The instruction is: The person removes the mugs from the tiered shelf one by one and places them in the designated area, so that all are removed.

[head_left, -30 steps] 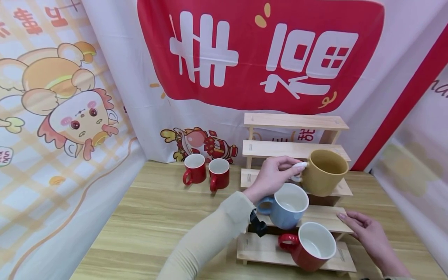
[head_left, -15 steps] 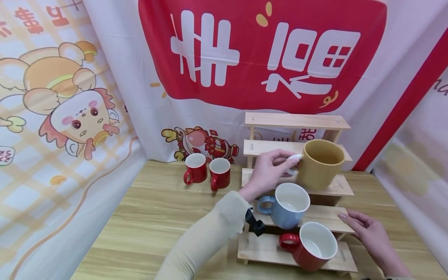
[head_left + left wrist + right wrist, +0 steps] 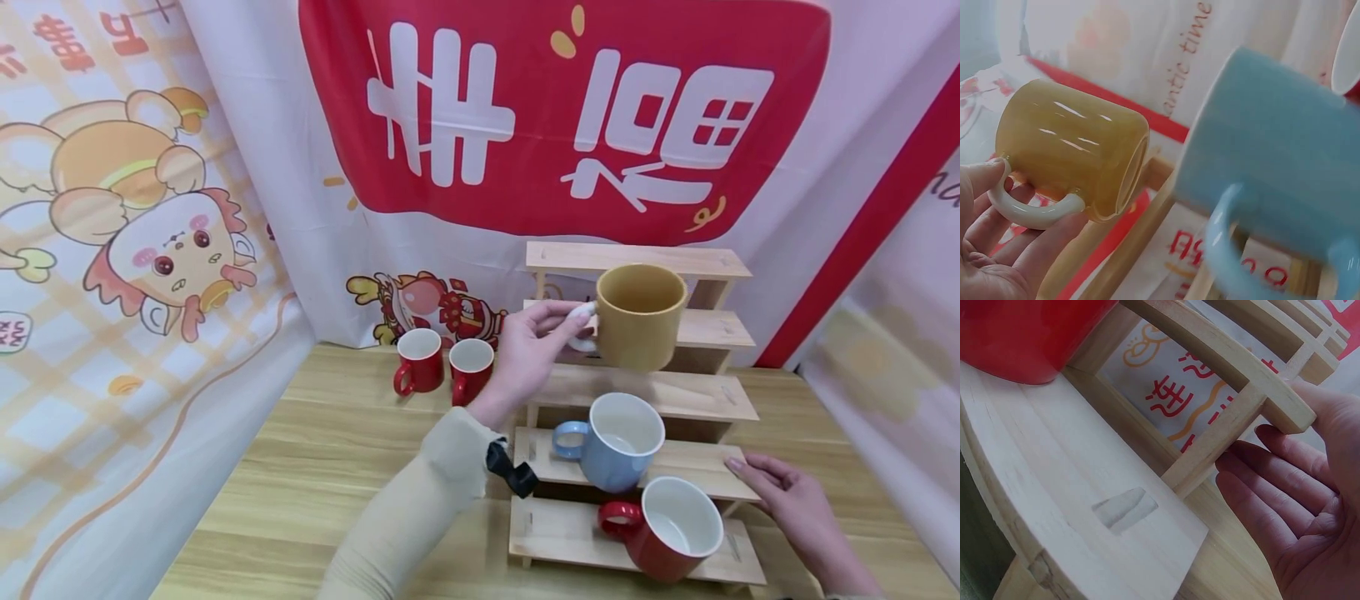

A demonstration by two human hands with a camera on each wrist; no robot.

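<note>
A mustard-yellow mug [image 3: 637,329] with a white handle hangs upright in front of the upper tiers of a wooden stepped rack [image 3: 555,529]. My left hand [image 3: 525,350] pinches its handle [image 3: 1035,211] between thumb and fingers. On the second tier from the bottom sits a light blue mug [image 3: 618,454], its handle facing left. A larger red mug [image 3: 667,542] with a white inside occupies the lowest tier. My right hand [image 3: 787,500] grips the right end of the second tier, thumb on top and fingers [image 3: 1260,512] below.
Two small red mugs, a left one [image 3: 420,367] and a right one [image 3: 471,375], stand on the wood-grain table [image 3: 300,475] left of the rack. A printed cloth [image 3: 450,200] hangs close behind the rack.
My left hand has lifted the yellow mug off the front of the third tier and carried it up and to the left. The right hand keeps its place on the rack.
</note>
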